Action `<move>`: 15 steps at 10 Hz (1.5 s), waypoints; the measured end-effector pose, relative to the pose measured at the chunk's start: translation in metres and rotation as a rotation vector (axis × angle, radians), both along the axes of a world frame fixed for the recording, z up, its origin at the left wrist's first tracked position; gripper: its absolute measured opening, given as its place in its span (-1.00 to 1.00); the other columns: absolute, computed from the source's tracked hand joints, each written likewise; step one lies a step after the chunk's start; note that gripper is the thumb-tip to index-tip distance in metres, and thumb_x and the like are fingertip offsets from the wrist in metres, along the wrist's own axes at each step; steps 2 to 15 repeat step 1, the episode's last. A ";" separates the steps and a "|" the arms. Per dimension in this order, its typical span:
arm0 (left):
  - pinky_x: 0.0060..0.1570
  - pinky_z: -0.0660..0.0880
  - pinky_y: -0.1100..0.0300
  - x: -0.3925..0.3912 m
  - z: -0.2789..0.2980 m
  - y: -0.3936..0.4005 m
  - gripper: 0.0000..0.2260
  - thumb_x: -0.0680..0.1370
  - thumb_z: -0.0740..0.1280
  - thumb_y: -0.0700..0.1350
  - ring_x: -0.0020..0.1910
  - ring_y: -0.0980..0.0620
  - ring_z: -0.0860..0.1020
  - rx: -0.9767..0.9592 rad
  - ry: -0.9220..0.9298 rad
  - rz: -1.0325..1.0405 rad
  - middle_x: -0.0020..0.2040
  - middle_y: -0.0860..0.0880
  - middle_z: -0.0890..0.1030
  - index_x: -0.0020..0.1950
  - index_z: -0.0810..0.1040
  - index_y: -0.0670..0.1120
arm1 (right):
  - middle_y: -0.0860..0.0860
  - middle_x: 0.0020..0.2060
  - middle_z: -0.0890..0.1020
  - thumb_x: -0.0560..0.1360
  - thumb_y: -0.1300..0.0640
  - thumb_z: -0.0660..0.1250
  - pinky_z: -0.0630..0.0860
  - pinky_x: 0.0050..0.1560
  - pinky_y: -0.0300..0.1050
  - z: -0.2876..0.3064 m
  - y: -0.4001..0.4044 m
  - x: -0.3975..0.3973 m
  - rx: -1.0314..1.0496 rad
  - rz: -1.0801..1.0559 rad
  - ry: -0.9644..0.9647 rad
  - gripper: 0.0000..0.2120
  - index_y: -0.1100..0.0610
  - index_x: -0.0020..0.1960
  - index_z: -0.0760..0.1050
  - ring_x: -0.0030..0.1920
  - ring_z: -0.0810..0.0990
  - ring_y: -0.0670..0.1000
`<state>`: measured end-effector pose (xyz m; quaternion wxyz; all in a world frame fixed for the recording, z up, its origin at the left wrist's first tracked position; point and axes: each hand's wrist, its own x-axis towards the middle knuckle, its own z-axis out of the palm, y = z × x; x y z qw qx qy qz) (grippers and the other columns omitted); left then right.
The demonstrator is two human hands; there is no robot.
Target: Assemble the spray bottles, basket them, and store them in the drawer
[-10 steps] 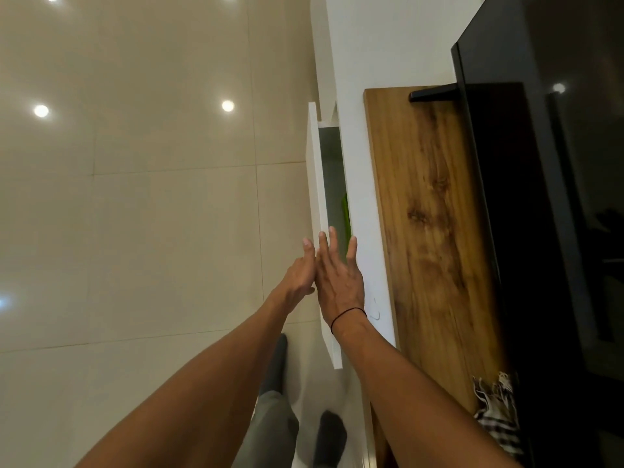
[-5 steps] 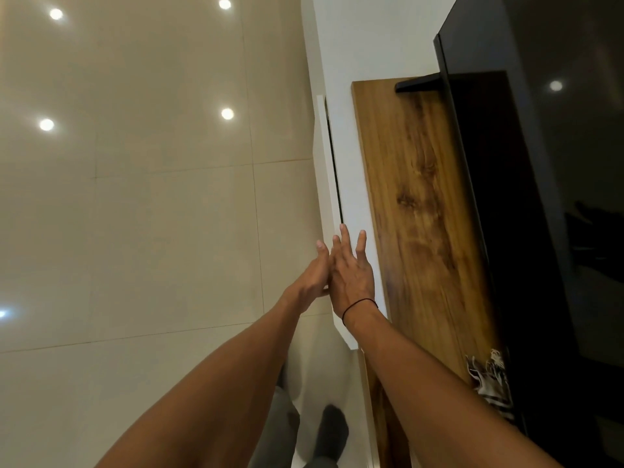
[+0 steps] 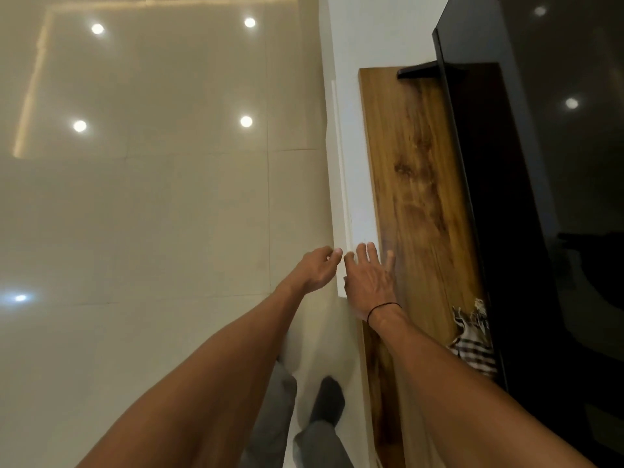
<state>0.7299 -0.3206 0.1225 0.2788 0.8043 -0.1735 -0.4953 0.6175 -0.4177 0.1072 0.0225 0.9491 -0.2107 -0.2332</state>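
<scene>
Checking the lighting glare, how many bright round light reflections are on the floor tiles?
5 on the floor tiles: two at the top, two mid-height, one at the left edge.

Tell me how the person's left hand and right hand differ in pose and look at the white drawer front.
The left hand has its fingers curled inward, tips at the white drawer front; the right hand is flat with fingers spread. The left hand sits on the floor side of the front, the right hand over the cabinet's top. The right wrist wears a thin black band; the left wrist is bare. Both hold nothing.
</scene>
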 end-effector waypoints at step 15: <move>0.38 0.51 -0.10 -0.024 0.012 0.018 -0.55 0.76 0.12 0.12 0.33 -0.17 0.60 0.066 -0.078 -0.065 0.36 -0.19 0.63 0.46 0.50 -0.15 | 0.17 0.51 0.38 0.58 -0.08 0.37 0.19 0.47 0.33 0.007 0.020 -0.025 0.045 -0.046 -0.044 -0.44 0.05 0.52 0.36 0.54 0.33 0.22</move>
